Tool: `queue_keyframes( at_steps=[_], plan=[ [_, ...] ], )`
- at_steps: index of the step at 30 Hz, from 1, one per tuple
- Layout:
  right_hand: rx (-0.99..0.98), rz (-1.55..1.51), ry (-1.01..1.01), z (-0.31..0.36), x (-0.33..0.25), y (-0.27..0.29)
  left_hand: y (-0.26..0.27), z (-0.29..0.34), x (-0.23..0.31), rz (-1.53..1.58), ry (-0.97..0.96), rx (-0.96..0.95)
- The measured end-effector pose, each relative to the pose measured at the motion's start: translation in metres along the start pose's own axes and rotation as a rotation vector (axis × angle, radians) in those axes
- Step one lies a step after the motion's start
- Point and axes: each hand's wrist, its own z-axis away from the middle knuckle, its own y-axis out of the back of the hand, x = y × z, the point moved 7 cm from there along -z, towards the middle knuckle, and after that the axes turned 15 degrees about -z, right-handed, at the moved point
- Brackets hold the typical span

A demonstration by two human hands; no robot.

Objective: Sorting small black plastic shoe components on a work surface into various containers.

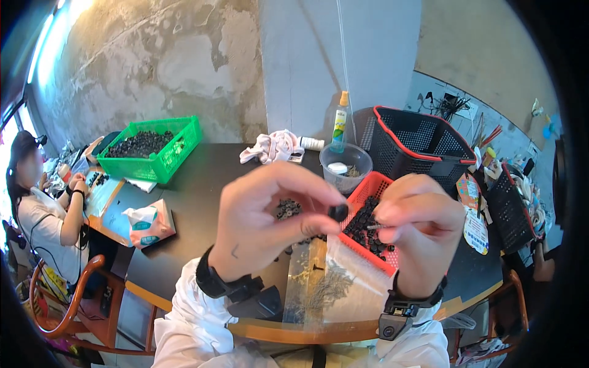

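My left hand [254, 214], raised over the table, pinches a small round black part [338, 213] between thumb and forefinger. Close by on the right, my right hand [426, 218] is closed on a thin metal pin [373, 227] whose tip points toward the black part. The two pieces are apart. Below and behind my hands sits a red plastic basket [388, 265] holding many small black parts [362, 224]. More small parts [287, 209] lie loose on the table behind my left hand, partly hidden by it.
A green crate [178, 156] of black parts stands back left, near a tissue pack [150, 227]. Behind the red basket are a clear tub [346, 178], a spray bottle [339, 126] and a black basket [417, 165]. A co-worker [52, 214] sits at far left.
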Motion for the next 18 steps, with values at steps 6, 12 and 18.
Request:
queue_keyframes(
  at_steps=[6, 12, 18],
  plan=[
    [0.153, -0.273, -0.228, 0.004, 0.041, -0.003, -0.012, 0.004, -0.018, 0.165, 0.073, -0.058],
    [0.23, -0.324, -0.36, 0.009, 0.055, 0.006, -0.011, 0.004, -0.028, 0.21, 0.131, 0.019],
    [0.099, 0.153, -0.159, 0.004, 0.033, 0.005, -0.01, 0.004, -0.023, 0.046, 0.137, 0.01]
  ],
)
